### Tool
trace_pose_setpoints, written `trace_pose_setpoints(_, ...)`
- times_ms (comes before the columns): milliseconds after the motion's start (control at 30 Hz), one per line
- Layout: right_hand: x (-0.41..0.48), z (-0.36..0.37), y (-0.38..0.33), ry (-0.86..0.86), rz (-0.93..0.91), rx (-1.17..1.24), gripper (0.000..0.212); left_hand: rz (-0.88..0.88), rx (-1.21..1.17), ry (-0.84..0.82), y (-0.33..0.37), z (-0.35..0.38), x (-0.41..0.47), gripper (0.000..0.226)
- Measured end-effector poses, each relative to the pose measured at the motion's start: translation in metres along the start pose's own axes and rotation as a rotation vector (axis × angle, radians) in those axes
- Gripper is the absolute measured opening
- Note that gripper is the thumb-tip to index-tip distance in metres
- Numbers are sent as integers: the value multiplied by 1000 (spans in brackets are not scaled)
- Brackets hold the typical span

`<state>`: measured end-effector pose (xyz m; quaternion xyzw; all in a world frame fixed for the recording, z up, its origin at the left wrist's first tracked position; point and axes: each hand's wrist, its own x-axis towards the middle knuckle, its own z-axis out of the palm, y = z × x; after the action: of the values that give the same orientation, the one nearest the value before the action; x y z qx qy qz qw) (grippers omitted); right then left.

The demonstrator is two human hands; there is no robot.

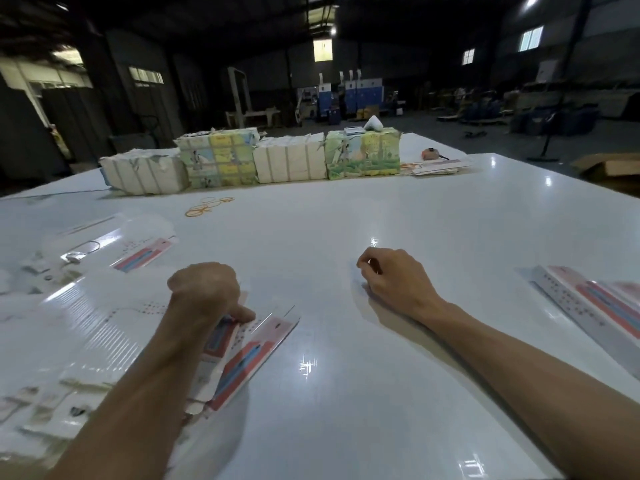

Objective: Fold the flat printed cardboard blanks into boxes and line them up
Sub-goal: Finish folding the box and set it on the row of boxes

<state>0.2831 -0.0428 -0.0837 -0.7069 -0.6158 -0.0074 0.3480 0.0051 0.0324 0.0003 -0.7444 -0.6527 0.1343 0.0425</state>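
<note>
**White table, dim warehouse: one blank under the thumb**

Glossy white table [346, 209] under sparse lamps, with a dark warehouse floor behind it.

Near the front edge, left of the middle, the left hand [207, 292] is curled almost into a fist. Its thumb is pressed onto a flat printed blank [258, 344], a long red-and-white piece lying at a slant. The fingers are hidden behind the knuckles, so I take it as a pinch, not just a press.

The right hand [398, 282] rests well apart on bare tabletop. It is loosely curled with thumb near forefinger, and I can see nothing in it.

Left of the held blank, a blurred stack of blanks [86, 323] spreads toward the front left corner. At the right edge lie folded boxes [595, 310] side by side. Rubber bands [207, 206] are scattered past the middle, and tied bundles [287, 161] stand in a row along the far edge.

The blank looks like thin card, so I'd expect it to be light, fairly stiff across its panels and ready to bend at the creases. Coated print on a polished top should slide easily, and a flat sheet gives fingers little to get under. Lifting a corner or long edge first seems wisest. After that, both hands could hold the long sides near the creases, since squeezing a panel's middle could kink it.
</note>
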Motion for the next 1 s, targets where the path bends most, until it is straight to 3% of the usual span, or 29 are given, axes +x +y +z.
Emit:
trace_pose_setpoints(333,0,-2,2,-10,31,44,19,-84,-90,22,-16,8,4,79)
trace_pose_setpoints(600,0,-1,1,-21,23,65,19,-107,-295,96,-18,15,10,137)
trace_pose_setpoints(833,1,1,4,-33,21,77,18,-112,-124,206,-6,19,8,121)
trace_pose_setpoints(1000,3,3,7,-43,20,77,19,-125,-159,201,-4,18,10,108)
